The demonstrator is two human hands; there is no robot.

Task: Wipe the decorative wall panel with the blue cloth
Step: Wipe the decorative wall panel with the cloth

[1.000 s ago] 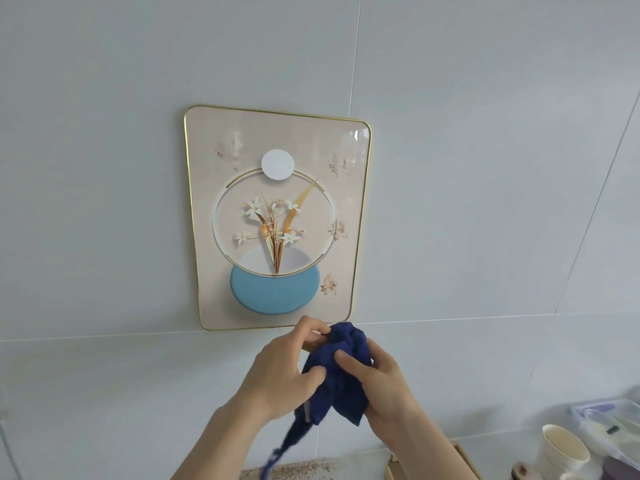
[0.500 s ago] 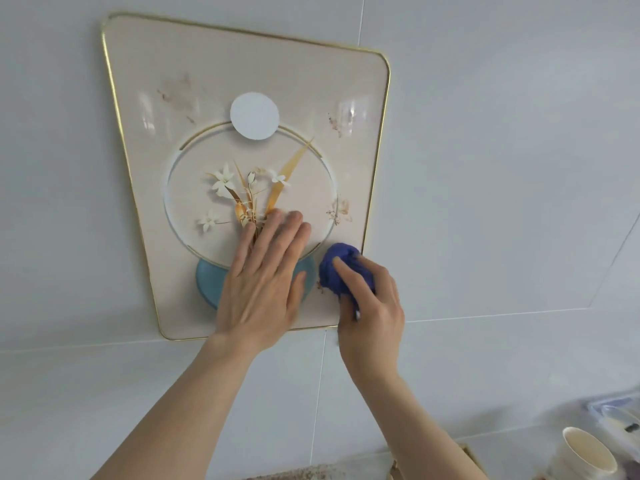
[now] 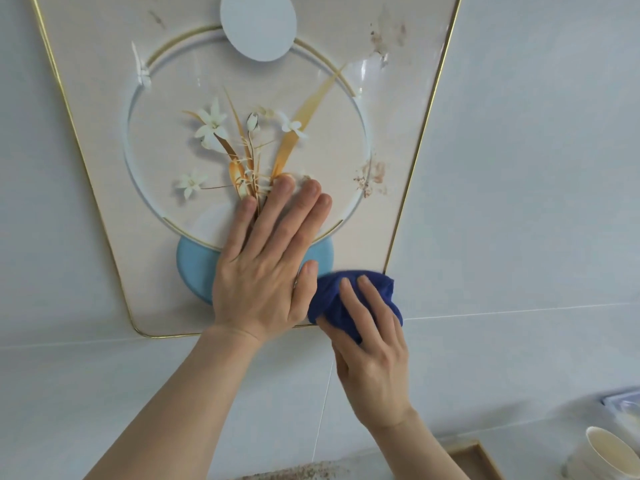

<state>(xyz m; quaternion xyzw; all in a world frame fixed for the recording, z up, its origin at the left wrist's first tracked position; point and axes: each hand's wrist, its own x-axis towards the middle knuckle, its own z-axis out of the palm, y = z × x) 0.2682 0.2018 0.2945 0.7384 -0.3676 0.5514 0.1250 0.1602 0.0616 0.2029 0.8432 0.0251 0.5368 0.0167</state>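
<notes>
Fingers (image 3: pixel 277 206) of the left hand (image 3: pixel 263 271) are lying flat and slightly spread, bracing the decorative wall panel (image 3: pixel 104 98); beside it, the right hand (image 3: pixel 370 344) is pressing the bunched blue cloth (image 3: pixel 332 299) on the panel's lower right corner, with stains (image 3: pixel 372 176) waiting above.

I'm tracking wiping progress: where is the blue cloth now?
In the head view, the blue cloth is bunched under the right hand at the wall panel's lower right corner, beside the left hand.

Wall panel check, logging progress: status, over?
Left hand flat on panel, bracing. Right hand presses blue cloth at lower right corner. Brown smudges remain. Nothing blocking.
</notes>
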